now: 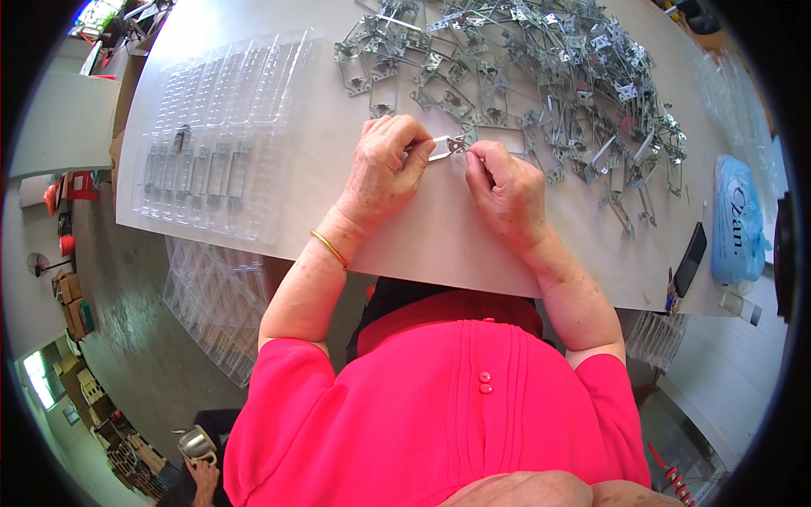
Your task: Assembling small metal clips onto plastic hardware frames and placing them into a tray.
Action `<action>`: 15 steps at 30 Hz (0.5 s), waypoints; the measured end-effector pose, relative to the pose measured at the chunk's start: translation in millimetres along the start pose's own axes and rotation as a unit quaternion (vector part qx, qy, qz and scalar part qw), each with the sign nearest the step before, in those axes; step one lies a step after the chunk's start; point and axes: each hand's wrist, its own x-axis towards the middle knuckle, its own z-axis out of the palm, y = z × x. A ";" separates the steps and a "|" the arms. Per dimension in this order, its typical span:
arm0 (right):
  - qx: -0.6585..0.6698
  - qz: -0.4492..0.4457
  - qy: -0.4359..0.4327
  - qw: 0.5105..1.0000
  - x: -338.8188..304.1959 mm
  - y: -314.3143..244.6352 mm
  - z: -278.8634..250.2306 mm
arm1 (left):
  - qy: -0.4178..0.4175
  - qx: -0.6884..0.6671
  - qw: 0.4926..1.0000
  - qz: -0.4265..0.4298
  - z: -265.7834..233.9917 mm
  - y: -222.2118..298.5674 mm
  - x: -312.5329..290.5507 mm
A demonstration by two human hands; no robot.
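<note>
Silvery metal bracket (456, 144): left hand (389, 160) and right hand (508, 186) are pinching opposite ends over the pale worktop (422, 241).

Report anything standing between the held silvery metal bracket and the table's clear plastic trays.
Only the left hand, pinching one end of the silvery metal bracket, visibly lies between it and the clear plastic trays.

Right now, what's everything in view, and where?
Metal bracket: one, silver, upper centre
Piled brackets: many, silver, table's far right
Table: one, whitish, centre
Blister trays: several, clear, table's left and below
Plastic bag: one, blue, right
Phone: one, black, table's right edge
Kettle: one, silver, lower left
Co-worker's hand: one, bare, at kettle
Boxes: several, brown, far left
Bracelet: one, gold, left wrist
Shirt: one, red, lower centre
Left hand, right hand: two, bare, at bracket
</note>
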 end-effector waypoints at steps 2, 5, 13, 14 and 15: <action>0.002 0.004 -0.005 1.000 0.5 -1.3 -0.8 | 0.002 -0.002 1.000 0.002 0.6 0.6 0.2; 0.009 0.006 -0.012 1.000 0.8 0.7 -1.6 | 0.007 -0.009 1.000 0.008 2.5 0.7 0.9; 0.022 0.004 -0.003 1.000 0.2 0.5 -0.4 | 0.000 -0.012 1.000 -0.004 0.5 2.4 -0.6; 0.018 0.003 -0.003 1.000 -0.5 1.0 -0.3 | -0.002 -0.012 1.000 -0.006 0.7 2.8 -0.5; 0.015 0.003 -0.004 1.000 -1.1 1.3 -0.3 | -0.003 -0.013 1.000 -0.006 0.9 3.3 -0.4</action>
